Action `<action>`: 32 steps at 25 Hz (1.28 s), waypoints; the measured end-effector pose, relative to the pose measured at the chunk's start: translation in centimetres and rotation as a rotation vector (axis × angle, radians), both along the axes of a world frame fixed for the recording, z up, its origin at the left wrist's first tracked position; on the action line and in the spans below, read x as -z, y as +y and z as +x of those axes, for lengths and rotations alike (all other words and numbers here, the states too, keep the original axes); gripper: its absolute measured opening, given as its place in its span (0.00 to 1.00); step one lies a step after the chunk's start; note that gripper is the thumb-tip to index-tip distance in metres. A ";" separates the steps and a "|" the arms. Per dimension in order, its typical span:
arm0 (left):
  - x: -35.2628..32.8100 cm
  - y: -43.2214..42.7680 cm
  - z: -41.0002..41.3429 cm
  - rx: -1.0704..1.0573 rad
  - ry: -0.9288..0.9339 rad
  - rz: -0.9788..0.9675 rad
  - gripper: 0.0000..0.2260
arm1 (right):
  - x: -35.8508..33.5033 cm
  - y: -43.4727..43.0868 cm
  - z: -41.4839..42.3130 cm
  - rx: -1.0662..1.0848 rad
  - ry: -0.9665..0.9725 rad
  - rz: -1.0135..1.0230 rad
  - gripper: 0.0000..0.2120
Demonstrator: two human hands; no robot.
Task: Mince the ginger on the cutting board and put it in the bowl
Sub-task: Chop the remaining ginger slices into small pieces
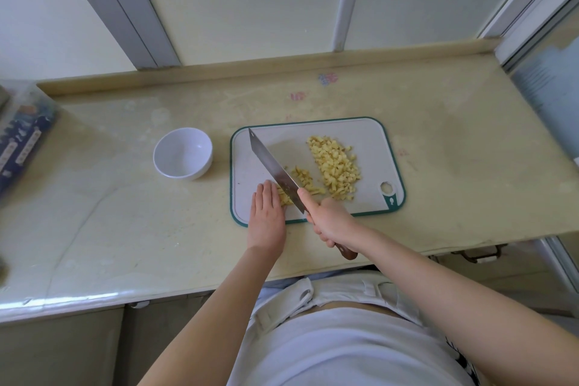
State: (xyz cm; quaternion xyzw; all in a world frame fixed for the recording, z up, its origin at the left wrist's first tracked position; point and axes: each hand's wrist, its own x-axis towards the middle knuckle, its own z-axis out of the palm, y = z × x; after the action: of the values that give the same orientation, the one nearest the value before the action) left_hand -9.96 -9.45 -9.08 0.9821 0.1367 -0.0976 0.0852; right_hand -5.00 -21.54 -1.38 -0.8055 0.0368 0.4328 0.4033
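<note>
Right hand [332, 221] fingers were clamped on the knife [271, 164]; left hand [266, 213], fingers straight, pinned ginger [305, 180] beside the blade, where a slip could cut them.

Soft, even daylight, faint shadows, wide-angle bending at the edges, corners slightly blurred.
</note>
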 end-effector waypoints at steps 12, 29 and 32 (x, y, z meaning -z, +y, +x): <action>0.6 -0.3 0.0 -0.033 -0.042 -0.035 0.24 | 0.7 1.0 -0.3 -0.127 -0.167 -0.123 0.30; -0.1 0.3 0.1 0.017 -0.034 -0.018 0.23 | 1.6 -0.7 1.3 0.010 -0.001 0.066 0.26; 0.1 0.3 0.1 0.015 -0.019 -0.024 0.23 | 1.7 -0.9 1.1 0.012 -0.064 0.060 0.26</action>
State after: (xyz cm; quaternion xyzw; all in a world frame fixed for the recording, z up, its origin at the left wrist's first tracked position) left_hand -9.85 -9.15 -9.20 0.9829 0.1276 -0.0907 0.0974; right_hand -3.91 -22.39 -3.03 -0.8062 0.0155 0.4051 0.4310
